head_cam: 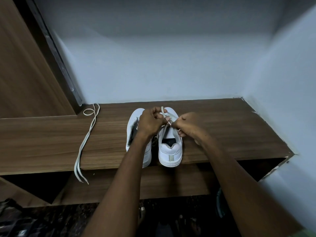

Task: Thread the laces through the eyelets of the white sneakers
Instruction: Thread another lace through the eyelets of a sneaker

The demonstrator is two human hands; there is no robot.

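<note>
Head view, looking down. Left hand [150, 122] curled, pinching a flat white lace [163, 112] near its upper run; right hand [189, 124] curled too, pinching the same lace lower, close beside the left. Lace taut between both pinches, directly over the right sneaker [170, 151], around the eyelet zone; exact eyelet hidden under fingers, cannot tell which. Just left of the grip, touching side by side: left sneaker [135, 134], unlaced as far as visible. Well left of the grip: spare lace [85, 142], looped at the far end, tips hanging off the shelf [222, 134] edge.

Risks, judged: tip slipping from the pinch, since flat woven lace is thin and limp; twist in the flat lace; skipped or wrong eyelet, view being blocked; heels at the shelf edge, hard tug likely to drag a shoe off; spare lace likely to slide off.

Materials: smooth white leather-like uppers, rounded rubbery soles, dark lining; matte wood-grain laminate shelf.
</note>
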